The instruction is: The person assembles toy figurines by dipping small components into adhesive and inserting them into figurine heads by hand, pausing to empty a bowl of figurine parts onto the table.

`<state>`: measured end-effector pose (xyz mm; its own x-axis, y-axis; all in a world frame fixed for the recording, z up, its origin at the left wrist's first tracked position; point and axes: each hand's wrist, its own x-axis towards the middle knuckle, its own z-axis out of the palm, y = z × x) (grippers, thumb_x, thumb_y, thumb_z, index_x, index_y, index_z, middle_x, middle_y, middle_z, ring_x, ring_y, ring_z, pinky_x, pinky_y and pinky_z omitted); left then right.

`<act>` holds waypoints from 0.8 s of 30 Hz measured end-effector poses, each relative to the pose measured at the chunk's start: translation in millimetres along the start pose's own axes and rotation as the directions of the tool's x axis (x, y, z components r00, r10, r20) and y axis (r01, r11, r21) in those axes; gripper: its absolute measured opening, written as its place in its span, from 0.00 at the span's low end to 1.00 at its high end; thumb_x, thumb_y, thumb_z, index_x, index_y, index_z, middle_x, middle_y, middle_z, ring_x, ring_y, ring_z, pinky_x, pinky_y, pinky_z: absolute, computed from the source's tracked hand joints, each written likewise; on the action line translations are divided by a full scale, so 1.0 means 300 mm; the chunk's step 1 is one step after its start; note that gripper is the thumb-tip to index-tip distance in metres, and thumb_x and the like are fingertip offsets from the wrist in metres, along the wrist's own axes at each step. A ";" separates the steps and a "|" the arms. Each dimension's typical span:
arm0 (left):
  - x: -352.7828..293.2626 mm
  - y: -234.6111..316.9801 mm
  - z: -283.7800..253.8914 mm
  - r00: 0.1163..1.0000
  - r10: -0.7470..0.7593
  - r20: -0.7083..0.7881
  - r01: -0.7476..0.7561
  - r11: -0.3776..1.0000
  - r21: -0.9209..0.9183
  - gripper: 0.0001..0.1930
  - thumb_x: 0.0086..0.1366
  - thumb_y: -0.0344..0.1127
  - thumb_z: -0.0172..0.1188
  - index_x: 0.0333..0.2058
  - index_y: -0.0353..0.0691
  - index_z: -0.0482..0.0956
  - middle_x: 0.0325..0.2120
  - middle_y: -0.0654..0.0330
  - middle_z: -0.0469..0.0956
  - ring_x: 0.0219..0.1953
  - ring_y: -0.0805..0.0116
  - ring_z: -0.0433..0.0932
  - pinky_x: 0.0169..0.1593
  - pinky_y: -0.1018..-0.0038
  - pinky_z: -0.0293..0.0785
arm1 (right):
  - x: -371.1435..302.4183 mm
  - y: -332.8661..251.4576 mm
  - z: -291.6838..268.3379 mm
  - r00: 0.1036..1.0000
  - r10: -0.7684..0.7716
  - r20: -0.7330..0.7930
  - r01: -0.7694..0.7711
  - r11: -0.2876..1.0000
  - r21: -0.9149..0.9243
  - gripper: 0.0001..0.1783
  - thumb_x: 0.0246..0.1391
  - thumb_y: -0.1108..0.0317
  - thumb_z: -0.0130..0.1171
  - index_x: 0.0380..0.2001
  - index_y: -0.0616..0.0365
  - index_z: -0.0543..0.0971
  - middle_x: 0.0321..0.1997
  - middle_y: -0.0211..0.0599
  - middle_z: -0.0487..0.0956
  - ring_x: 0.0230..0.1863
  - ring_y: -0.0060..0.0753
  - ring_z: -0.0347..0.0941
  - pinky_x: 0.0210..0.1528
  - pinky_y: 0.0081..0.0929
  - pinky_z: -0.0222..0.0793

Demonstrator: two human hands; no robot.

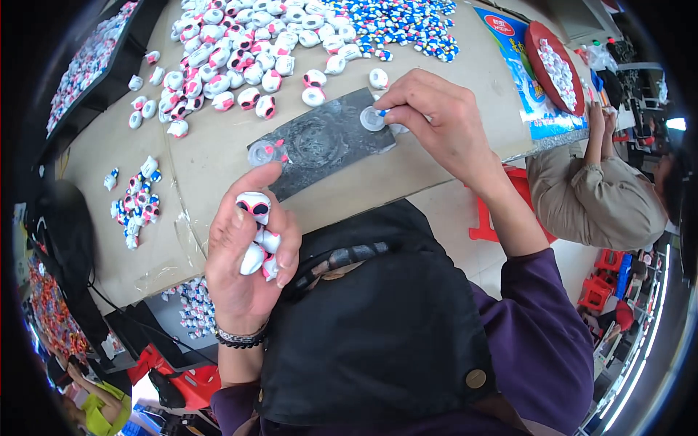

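Observation:
My left hand is curled palm up around several small white toy heads; the topmost shows black eyes rimmed in pink. My right hand pinches a tiny blue-and-white toy piece between thumb and forefinger. That pinch is over a small clear cup at the right end of a dark grey slab. Another small clear cup, beside some pink bits, sits at the slab's left end, just beyond my left fingertips.
Loose white heads are heaped across the far table, beside a pile of blue-and-white pieces. Assembled figures lie at left. A red round tray rests on a blue printed sheet at right, near a seated person.

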<state>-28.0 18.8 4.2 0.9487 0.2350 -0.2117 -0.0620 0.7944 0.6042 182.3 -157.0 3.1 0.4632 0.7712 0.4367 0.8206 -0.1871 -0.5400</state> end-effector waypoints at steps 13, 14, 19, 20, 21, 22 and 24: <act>0.037 -0.069 0.044 0.991 -0.108 0.079 0.117 0.986 -0.120 0.20 0.69 0.45 0.50 0.50 0.34 0.65 0.27 0.55 0.72 0.19 0.73 0.69 0.15 0.82 0.63 | -0.002 0.016 0.022 0.994 -0.104 0.026 0.106 0.989 -0.104 0.09 0.39 0.81 0.64 0.28 0.62 0.80 0.28 0.36 0.75 0.32 0.35 0.75 0.32 0.28 0.71; 0.043 -0.074 0.049 0.990 -0.115 0.076 0.122 0.988 -0.096 0.20 0.70 0.44 0.50 0.51 0.34 0.66 0.29 0.55 0.72 0.20 0.74 0.69 0.15 0.82 0.63 | -0.006 0.017 0.026 0.994 -0.105 0.026 0.107 0.989 -0.104 0.09 0.39 0.81 0.64 0.28 0.62 0.80 0.28 0.36 0.75 0.32 0.35 0.75 0.32 0.28 0.71; 0.087 -0.094 0.065 0.990 -0.111 0.084 0.110 0.994 0.016 0.19 0.70 0.44 0.50 0.48 0.34 0.67 0.34 0.55 0.74 0.21 0.75 0.69 0.17 0.83 0.62 | -0.028 0.010 0.037 0.998 -0.038 -0.043 0.034 0.996 -0.088 0.08 0.41 0.80 0.65 0.28 0.63 0.81 0.28 0.37 0.76 0.30 0.30 0.75 0.30 0.25 0.70; 0.092 -0.098 0.076 0.992 -0.105 0.074 0.104 0.994 0.021 0.17 0.70 0.44 0.50 0.47 0.35 0.68 0.34 0.55 0.74 0.21 0.76 0.69 0.17 0.83 0.61 | -0.030 0.010 0.039 0.998 -0.039 -0.046 0.035 0.995 -0.089 0.08 0.41 0.80 0.65 0.28 0.63 0.81 0.28 0.37 0.76 0.30 0.30 0.75 0.30 0.25 0.70; 0.099 -0.105 0.079 0.992 -0.103 0.076 0.101 0.995 0.023 0.17 0.70 0.44 0.50 0.47 0.35 0.68 0.34 0.55 0.74 0.21 0.76 0.69 0.17 0.83 0.61 | -0.030 0.011 0.042 0.991 0.079 -0.110 -0.073 0.996 0.058 0.06 0.43 0.79 0.64 0.28 0.63 0.80 0.27 0.35 0.77 0.27 0.28 0.74 0.29 0.24 0.70; 0.107 -0.113 0.078 0.992 -0.098 0.080 0.097 0.995 0.015 0.17 0.70 0.44 0.50 0.47 0.36 0.68 0.34 0.56 0.74 0.21 0.76 0.69 0.17 0.83 0.61 | -0.029 0.010 0.043 0.967 0.203 -0.155 -0.168 0.963 0.211 0.04 0.45 0.78 0.63 0.28 0.63 0.79 0.27 0.33 0.77 0.25 0.27 0.73 0.27 0.24 0.69; 0.126 -0.123 0.091 0.993 -0.082 0.083 0.082 0.997 0.000 0.16 0.70 0.43 0.51 0.47 0.37 0.68 0.33 0.56 0.73 0.21 0.76 0.69 0.17 0.83 0.61 | -0.025 -0.003 0.028 0.900 0.430 -0.069 -0.326 0.769 0.549 0.04 0.48 0.78 0.62 0.31 0.64 0.80 0.28 0.33 0.77 0.26 0.23 0.72 0.27 0.21 0.68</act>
<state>18.5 -16.9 -5.0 0.9729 0.1220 -0.1963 0.0163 0.8111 0.5846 175.4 -157.7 -5.8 0.7930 0.5719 0.2102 0.2966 -0.0609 -0.9531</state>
